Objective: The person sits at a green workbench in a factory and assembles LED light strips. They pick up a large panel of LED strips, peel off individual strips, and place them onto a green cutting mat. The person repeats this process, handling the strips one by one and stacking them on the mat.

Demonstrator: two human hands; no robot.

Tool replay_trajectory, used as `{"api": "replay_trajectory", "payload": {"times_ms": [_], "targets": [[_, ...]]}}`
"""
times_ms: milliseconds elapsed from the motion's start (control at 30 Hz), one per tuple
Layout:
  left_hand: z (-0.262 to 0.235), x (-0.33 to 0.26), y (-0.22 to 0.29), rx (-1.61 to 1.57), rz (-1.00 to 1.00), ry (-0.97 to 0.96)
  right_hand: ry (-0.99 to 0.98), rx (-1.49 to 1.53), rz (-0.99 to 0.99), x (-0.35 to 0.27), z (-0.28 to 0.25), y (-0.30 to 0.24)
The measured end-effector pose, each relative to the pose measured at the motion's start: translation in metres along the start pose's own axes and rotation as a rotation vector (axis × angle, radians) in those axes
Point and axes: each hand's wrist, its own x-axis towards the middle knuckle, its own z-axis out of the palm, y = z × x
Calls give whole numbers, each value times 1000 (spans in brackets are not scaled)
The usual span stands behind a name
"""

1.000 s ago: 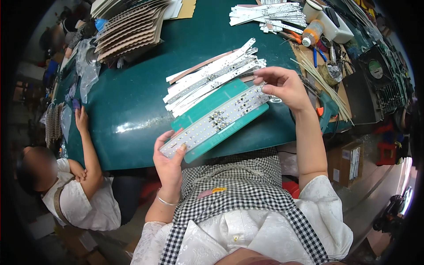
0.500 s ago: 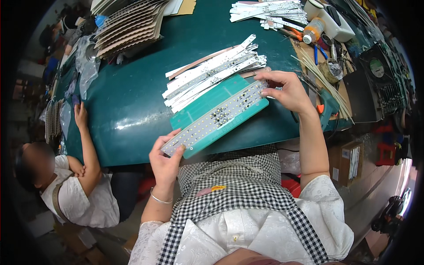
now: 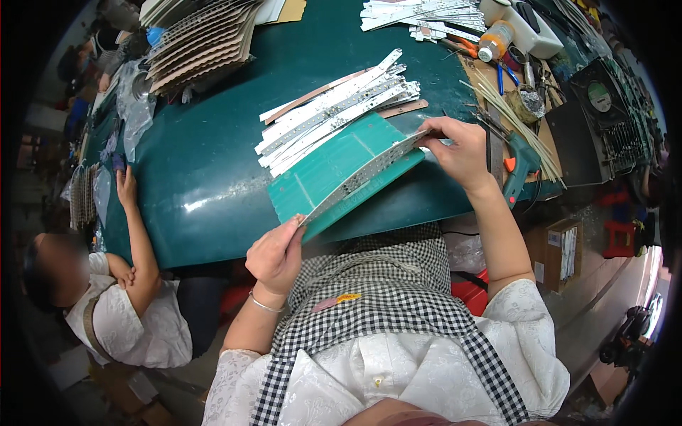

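Note:
My left hand (image 3: 275, 255) and my right hand (image 3: 460, 150) pinch the two ends of a long LED circuit board (image 3: 364, 176). The board stands tilted steeply on edge, so its face with small dotted parts shows only as a narrow band. Beneath and behind it is a flat green plate (image 3: 320, 170) at the table's near edge. Just beyond the plate lies a loose pile of narrow white circuit board strips (image 3: 341, 106), some with a copper-brown side up. The board's lower edge is close to the plate; whether it touches, I cannot tell.
On the green table (image 3: 206, 163), stacked cardboard sheets (image 3: 206, 42) stand far left and more white strips (image 3: 426, 14) lie at the back. A glue gun (image 3: 522, 167), thin sticks (image 3: 518, 121) and a bottle (image 3: 496, 41) are on the right. Another person (image 3: 128, 298) sits at left.
The circuit board has been tipped up from face-on to nearly edge-on. My left hand has turned and moved slightly right, while both hands keep their hold. The view has shifted slightly.

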Motion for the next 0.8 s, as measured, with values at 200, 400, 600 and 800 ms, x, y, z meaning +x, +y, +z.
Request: {"api": "replay_trajectory", "payload": {"times_ms": [200, 400, 600, 800], "targets": [[1, 2, 0, 15, 98, 32, 114, -46, -86, -5, 5, 1], [1, 0, -3, 16, 186, 36, 118, -85, -145, -6, 5, -1], [2, -2, -6, -86, 96, 60, 38, 144, 177, -13, 9, 3], [-14, -1, -10, -397, -368, 420, -67, 484, 588, -7, 0, 9]]}}
